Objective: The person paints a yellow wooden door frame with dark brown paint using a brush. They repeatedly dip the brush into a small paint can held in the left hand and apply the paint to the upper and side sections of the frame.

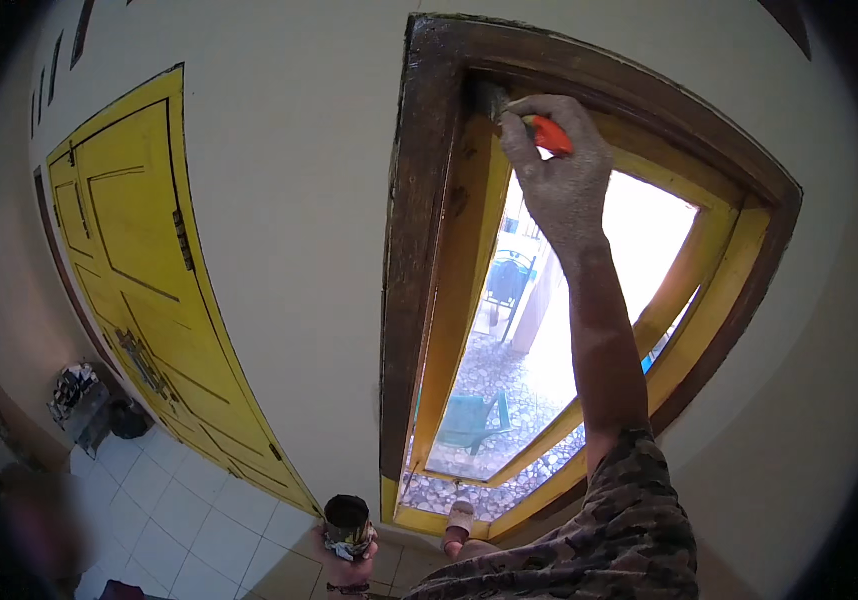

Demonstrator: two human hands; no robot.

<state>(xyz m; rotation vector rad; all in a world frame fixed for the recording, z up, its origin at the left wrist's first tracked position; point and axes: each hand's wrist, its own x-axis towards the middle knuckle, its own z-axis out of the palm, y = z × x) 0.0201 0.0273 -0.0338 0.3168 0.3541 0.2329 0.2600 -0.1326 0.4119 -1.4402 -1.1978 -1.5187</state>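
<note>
My right hand [559, 165] is raised to the upper left inner corner of a window frame [419, 200], fingers closed round a paintbrush [551, 135] with an orange-red handle. Its dark bristles press into that corner. The outer frame is dark brown; the inner wood [449, 370] is yellow, with brownish parts near the top. Low down, my left hand [351, 570] grips a small paint can [347, 515], its outside smeared and its inside dark. Just right of the can, a small rounded thing [460, 520] shows at the window's bottom edge; I cannot make out what it is.
A yellow panelled door [139, 200] stands left in the pale wall [289, 200]. Dark bundled items [89, 400] sit by it on the white tiled floor [189, 530]. Through the window I see a greenish chair [474, 420] on speckled flooring. A blurred shape is at the lower left.
</note>
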